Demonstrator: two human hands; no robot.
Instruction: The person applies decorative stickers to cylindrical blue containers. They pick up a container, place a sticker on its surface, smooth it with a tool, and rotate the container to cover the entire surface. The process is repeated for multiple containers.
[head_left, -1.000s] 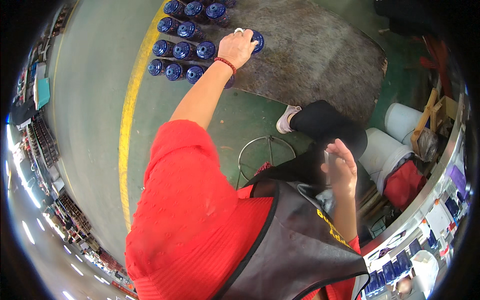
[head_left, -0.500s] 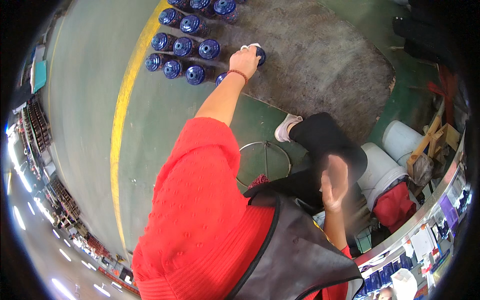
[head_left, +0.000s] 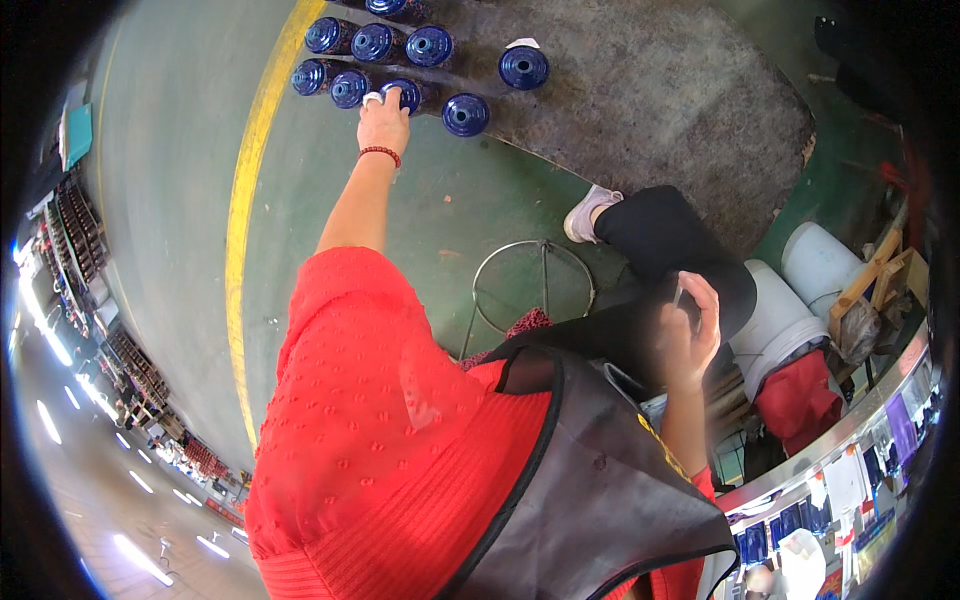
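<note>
My left hand (head_left: 384,128), with a red bead bracelet at its wrist, reaches forward and closes its fingers on the top of a dark blue glazed vase (head_left: 404,91). A white wrap or scrap shows at one finger. To the right stand a blue vase with a round hole in its top (head_left: 466,115) and, farther off, another blue vase (head_left: 523,67) with a white scrap (head_left: 522,43) behind it. Several more blue vases (head_left: 372,43) are lined up in rows at the left. Over my dark trouser leg, my right hand (head_left: 692,335) is raised, blurred, fingers bent and apart.
The vases stand by a worn grey board (head_left: 640,90) on a green floor with a yellow line (head_left: 243,190). A round metal stool frame (head_left: 535,245) is near my leg. White buckets (head_left: 775,325), wood pieces (head_left: 885,270) and a red cloth (head_left: 798,400) are at right.
My left hand has left the vase on the right and moved left to a vase in the nearest row. My right hand's fingers have bent. The whole view has shifted slightly.
</note>
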